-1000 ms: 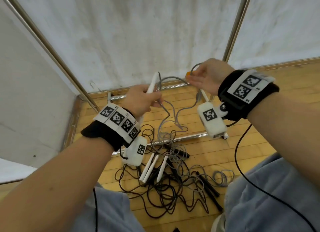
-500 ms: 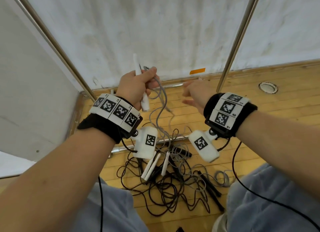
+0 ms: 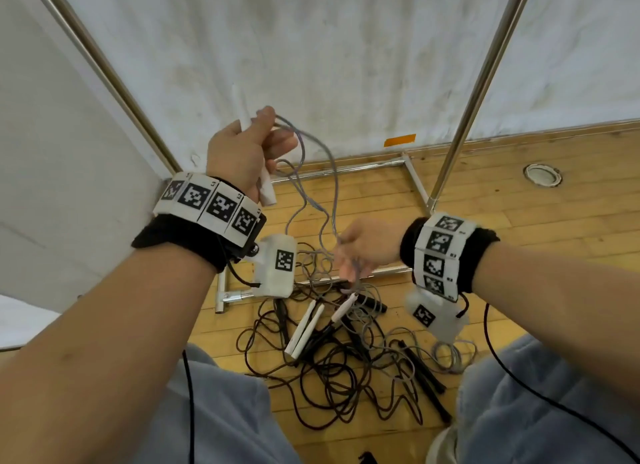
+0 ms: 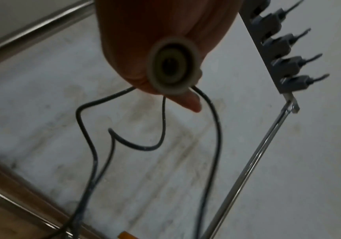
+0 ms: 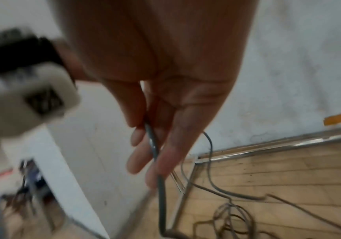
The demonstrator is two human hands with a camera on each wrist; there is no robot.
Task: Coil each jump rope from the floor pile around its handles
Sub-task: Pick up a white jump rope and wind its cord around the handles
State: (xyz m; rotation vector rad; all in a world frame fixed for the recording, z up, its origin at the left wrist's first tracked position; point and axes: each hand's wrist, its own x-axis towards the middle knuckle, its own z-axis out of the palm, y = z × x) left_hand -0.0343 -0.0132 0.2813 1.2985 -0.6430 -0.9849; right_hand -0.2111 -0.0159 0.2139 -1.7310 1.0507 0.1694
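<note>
The grey jump rope (image 3: 313,200) is held raised above the floor pile (image 3: 346,359); its white handles (image 3: 265,186) are gripped by the left hand (image 3: 242,155), now higher. The right hand (image 3: 367,247) has dropped, fingers loosely pinching the cord.

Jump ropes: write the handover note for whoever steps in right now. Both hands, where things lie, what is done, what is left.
Left hand: raised, grips the white handles with loops of grey rope hanging from it.
Right hand: lower, pinches the same grey rope between thumb and fingers, just above the pile.
Floor pile: tangled black and grey ropes, a pair of white handles, black handles, all loose on the wood floor.
Done: no rope in view looks fully coiled; the grey one is only started.
Left: finish winding the grey rope round its handles, then do the others.
</note>
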